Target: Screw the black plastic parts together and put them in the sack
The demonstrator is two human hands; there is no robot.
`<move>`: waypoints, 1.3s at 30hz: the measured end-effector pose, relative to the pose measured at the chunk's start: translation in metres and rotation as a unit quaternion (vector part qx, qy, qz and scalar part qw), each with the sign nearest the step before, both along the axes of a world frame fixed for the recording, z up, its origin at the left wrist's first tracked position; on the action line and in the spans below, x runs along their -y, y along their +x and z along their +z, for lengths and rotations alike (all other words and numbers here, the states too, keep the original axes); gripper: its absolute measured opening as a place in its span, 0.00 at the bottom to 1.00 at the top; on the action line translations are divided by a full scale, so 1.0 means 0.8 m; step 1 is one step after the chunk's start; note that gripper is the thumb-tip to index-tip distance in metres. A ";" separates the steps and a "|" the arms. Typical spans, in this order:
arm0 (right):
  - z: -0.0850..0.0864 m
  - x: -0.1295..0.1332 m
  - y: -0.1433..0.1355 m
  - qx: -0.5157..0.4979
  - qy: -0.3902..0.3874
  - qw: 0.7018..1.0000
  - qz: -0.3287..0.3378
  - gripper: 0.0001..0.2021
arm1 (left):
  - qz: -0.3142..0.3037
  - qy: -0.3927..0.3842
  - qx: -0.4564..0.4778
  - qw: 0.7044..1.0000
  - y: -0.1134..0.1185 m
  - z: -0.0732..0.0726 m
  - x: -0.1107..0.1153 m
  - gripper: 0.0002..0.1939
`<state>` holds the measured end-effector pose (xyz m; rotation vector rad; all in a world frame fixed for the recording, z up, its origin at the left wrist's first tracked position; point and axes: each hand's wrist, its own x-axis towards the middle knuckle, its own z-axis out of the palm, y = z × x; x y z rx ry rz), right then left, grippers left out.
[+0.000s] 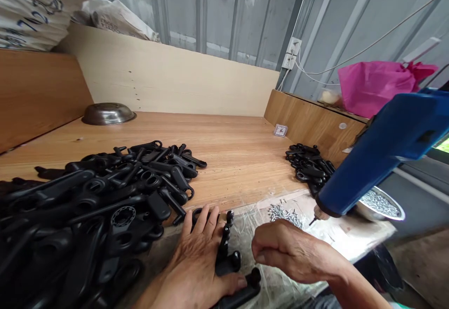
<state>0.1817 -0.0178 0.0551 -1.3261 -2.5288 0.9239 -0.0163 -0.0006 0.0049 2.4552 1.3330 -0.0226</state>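
Observation:
My left hand [201,255] lies spread over a row of black plastic crank handles [228,263], which sit side by side near the table's front edge. Its thumb rests on the nearest handle, and the palm hides much of the row. Just to the right, my right hand [293,253] has its fingers curled together in a pinch close to the ends of the handles. Whatever those fingers hold is hidden. Behind that hand lies a loose pile of small silver screws [285,215]. A blue power screwdriver [375,154] slants down from the right, its bit pointing at the tabletop.
A large heap of black handles [87,206] covers the table's left side; a smaller heap of black parts [310,166] lies right. A steel bowl of screws [389,215] stands beyond the screwdriver. An upturned metal bowl [108,114] and a small clock [280,130] sit farther back.

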 end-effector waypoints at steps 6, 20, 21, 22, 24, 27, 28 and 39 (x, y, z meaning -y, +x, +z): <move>-0.001 0.011 -0.003 0.051 -0.010 0.999 -0.010 0.06 | -0.003 0.000 0.010 1.000 -0.001 0.000 0.002 0.50; 0.047 0.017 0.061 -0.376 0.452 0.708 -0.391 0.12 | 0.023 -0.035 -0.035 0.999 0.002 0.019 0.005 0.59; 0.054 0.009 0.072 -0.418 0.456 0.676 -0.400 0.18 | 0.029 -0.029 -0.035 0.999 0.003 0.017 0.006 0.60; 0.061 -0.001 0.082 -0.454 0.438 0.670 -0.392 0.24 | 0.031 -0.020 -0.033 0.999 0.004 0.014 0.008 0.60; 0.072 -0.019 0.093 -0.504 0.346 0.712 -0.345 0.33 | 0.026 0.010 -0.023 0.999 0.005 0.006 0.012 0.59; 0.079 -0.042 0.091 -0.523 0.161 0.793 -0.266 0.31 | 0.013 0.064 -0.026 0.998 0.005 -0.011 0.014 0.56; 0.079 -0.046 0.087 -0.521 0.115 0.808 -0.249 0.27 | 0.012 0.077 -0.032 0.996 0.004 -0.018 0.014 0.55; 0.039 -0.053 -0.020 -0.624 0.051 0.750 -0.215 0.13 | 0.000 0.221 -0.078 0.972 -0.003 -0.098 -0.018 0.24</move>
